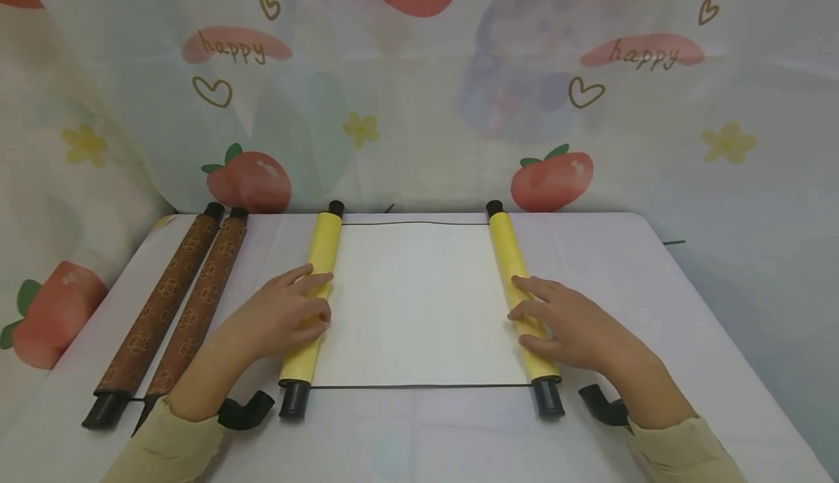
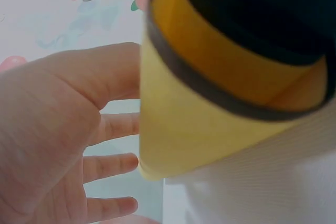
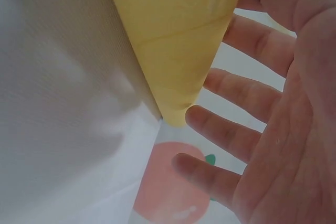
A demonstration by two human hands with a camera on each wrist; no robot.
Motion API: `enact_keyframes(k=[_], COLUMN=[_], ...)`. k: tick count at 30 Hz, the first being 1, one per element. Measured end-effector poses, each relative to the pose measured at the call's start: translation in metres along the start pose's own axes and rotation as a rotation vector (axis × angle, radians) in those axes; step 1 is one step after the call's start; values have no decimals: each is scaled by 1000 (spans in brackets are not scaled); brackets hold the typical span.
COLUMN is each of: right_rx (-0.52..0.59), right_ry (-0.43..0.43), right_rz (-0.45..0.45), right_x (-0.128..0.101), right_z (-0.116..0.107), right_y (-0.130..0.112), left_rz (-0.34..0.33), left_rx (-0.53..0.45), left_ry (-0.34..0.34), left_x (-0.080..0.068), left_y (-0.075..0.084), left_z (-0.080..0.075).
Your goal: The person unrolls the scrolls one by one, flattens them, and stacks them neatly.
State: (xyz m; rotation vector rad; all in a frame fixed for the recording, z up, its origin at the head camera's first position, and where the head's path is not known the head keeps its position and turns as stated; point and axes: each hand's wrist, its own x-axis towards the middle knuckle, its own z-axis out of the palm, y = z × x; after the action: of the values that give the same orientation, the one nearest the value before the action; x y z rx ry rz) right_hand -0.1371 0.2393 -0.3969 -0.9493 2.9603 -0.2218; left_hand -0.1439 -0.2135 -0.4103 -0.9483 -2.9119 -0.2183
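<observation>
Yellow-backed paper scroll (image 1: 419, 304) with black end knobs lies partly unrolled at table centre, white sheet spread between its two rolled ends, whose long axes run away from the person. Left hand (image 1: 285, 315) rests flat on the left roll (image 1: 314, 301) and right hand (image 1: 566, 323) on the right roll (image 1: 518, 286), fingers straight, pointing inward, gripping nothing. Brown patterned scroll (image 1: 173, 301), rolled shut, lies well left on the white table (image 1: 655, 301).

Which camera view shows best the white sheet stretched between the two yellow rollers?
The head view: the white sheet appears whole, flat between the left yellow roller and the right yellow roller, a hand resting on each. The left wrist view shows only a blurred corner; the right wrist view shows one close, cropped stretch.
</observation>
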Motion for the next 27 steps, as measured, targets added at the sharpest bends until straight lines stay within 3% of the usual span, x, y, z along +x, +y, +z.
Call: enact_keyframes(k=[18,27], right_rx=[18,18], right_ry=[-29,-67], right_rz=[33,93], right_x=[-3,-4], right_z=[-1,-2], right_y=[3,3], left_rz=[-15,-17], left_rx=[3,20], left_ry=[-20,-30], left_x=[-3,-4], left_y=[-3,-6], left_z=[-2,-5])
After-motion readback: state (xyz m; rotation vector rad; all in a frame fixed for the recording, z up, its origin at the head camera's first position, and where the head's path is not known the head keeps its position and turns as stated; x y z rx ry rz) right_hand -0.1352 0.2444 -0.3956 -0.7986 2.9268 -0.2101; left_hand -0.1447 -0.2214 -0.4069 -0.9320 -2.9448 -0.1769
